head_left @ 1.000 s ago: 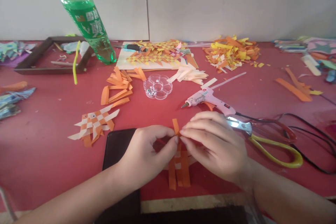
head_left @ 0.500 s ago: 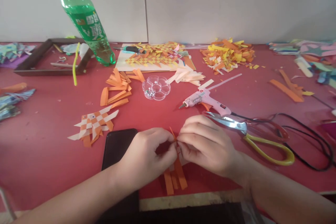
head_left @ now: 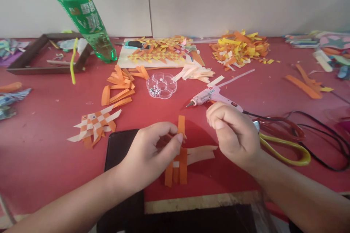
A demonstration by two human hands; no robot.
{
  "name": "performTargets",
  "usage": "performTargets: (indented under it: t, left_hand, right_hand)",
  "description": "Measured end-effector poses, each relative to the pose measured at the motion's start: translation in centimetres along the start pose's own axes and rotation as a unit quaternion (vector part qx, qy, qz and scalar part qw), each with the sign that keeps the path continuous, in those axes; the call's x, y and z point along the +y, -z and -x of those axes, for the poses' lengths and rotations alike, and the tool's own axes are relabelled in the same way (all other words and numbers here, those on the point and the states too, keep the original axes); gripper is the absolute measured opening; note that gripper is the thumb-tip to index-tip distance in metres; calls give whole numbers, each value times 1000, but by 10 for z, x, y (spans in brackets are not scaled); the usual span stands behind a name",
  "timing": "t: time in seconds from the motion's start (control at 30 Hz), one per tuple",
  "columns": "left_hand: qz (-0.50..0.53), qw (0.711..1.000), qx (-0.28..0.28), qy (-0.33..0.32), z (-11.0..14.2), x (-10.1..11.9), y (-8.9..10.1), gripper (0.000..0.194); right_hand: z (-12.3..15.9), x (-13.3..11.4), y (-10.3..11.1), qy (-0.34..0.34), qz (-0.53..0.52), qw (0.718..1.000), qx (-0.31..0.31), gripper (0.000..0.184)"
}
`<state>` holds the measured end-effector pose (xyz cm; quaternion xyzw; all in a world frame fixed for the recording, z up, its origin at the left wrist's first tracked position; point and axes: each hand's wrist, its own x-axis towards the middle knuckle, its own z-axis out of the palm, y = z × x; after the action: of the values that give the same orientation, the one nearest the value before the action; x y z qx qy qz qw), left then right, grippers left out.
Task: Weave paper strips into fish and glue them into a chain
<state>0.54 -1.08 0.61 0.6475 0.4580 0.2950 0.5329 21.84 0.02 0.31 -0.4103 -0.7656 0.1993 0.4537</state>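
Note:
My left hand (head_left: 153, 154) pinches a woven paper piece (head_left: 183, 162) between thumb and forefinger. Orange strips point up and down from it, and two cream strips stick out to the right; its left part is hidden behind the hand. My right hand (head_left: 236, 134) is raised off to the right, apart from the piece, with fingers curled and thumb pressed to them; whether anything is in it cannot be seen. Close behind it lie a pink glue gun (head_left: 225, 99) and yellow-handled scissors (head_left: 286, 153), whose blades the hand hides.
A black phone-like slab (head_left: 120, 153) lies under my left forearm. A finished-looking woven paper fish (head_left: 100, 125), orange strips (head_left: 120, 94), a clear flower-shaped tray (head_left: 168, 95), a green bottle (head_left: 84, 18), a dark frame (head_left: 41, 70) and a paper-scrap heap (head_left: 240, 49) surround the work. Black cords (head_left: 325, 131) trail right.
Both hands were together at the woven piece; my right hand has let go and moved up and right. The cream strips now show. My left hand keeps its pinch.

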Motion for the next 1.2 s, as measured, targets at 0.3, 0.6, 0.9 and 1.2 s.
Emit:
performTargets:
  t: [0.3,0.6,0.9,1.2]
  left_hand:
    - [167,985,24,31,-8,2,7,16]
    - [294,951,28,92,-9,4,7,68]
    - [302,944,96,95,-12,-3,6,48]
    - [286,949,95,99,-12,-2,5,52]
  right_hand:
    - [-3,-7,-5,-19,-45,975,-218,13]
    - [-2,-7,-8,-214,-141,960,-113,10]
    - [-3,-11,-1,-86,-144,980,-106,29]
    - [-1,-4,-5,-65,-123,982,-126,16]
